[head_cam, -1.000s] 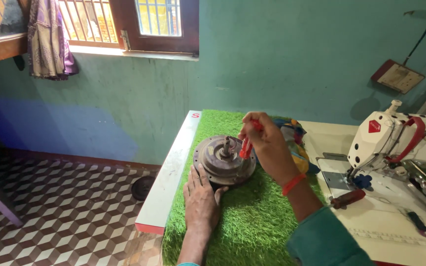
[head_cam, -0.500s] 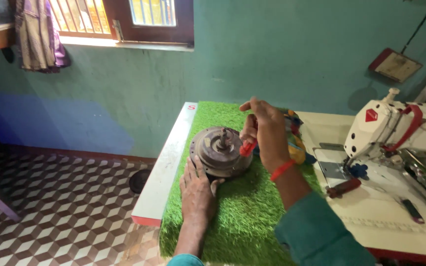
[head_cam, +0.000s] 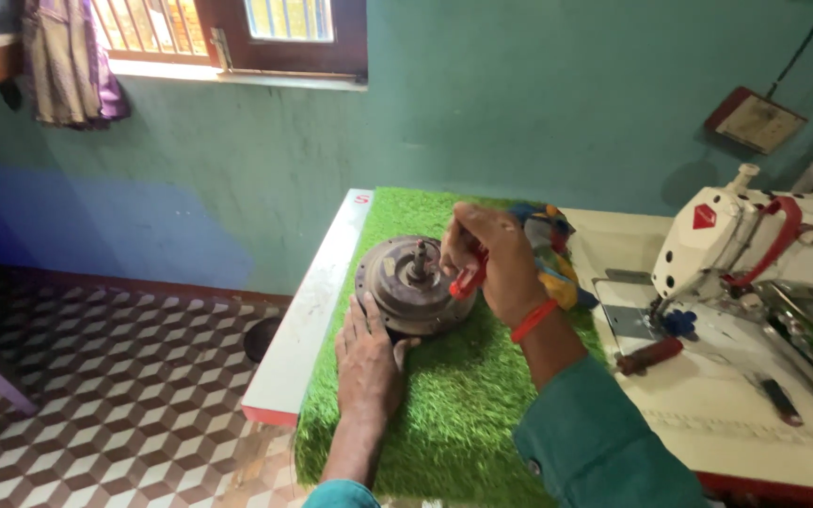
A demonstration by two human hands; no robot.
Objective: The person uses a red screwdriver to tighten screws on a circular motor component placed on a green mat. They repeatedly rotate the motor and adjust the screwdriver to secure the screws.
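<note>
We are steadying one round metal motor [head_cam: 413, 285] with our left hand [head_cam: 369, 362], fingers flat and open, while our right hand [head_cam: 493, 259] fingers are gripping one red-handled tool [head_cam: 469, 279].

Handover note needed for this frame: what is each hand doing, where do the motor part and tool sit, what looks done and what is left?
Left hand: flat on the green turf mat, fingers against the near edge of the round metal motor part, steadying it.
Right hand: gripping a red-handled tool beside the part's central shaft.
The part lies on the mat, shaft up, with the sewing machine to the right.
Done: part positioned and braced.
Left: work at the shaft appears unfinished; the tool tip is hidden, so progress cannot be judged.
</note>
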